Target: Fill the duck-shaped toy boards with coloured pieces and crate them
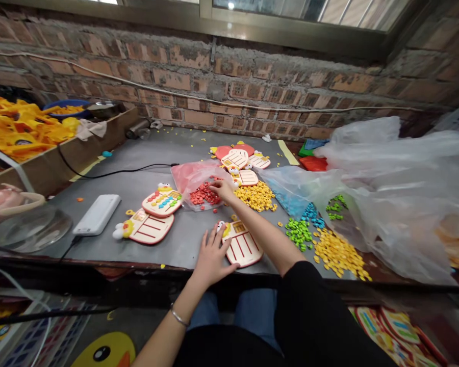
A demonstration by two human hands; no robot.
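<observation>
My left hand (pixel 211 255) lies with its fingers spread along the left edge of a duck-headed toy board (pixel 245 248), which has a cream face with dark red slots. Farther out, my right hand (pixel 222 190) reaches over a heap of small red pieces (pixel 203 194) at the mouth of a clear plastic bag (pixel 187 176). Its thumb and fingertips are pinched together at the heap's edge; whatever is between them is too small to make out. Beside that hand spreads a pile of yellow pieces (pixel 257 196).
At left, a board with coloured pieces (pixel 162 203) overlaps a plain one (pixel 150 227), near a white power bank (pixel 97 214). More boards (pixel 235 159) lie behind. Green (pixel 299 233), blue (pixel 311 213) and yellow pieces (pixel 340 253) sit right, before large plastic bags (pixel 401 188).
</observation>
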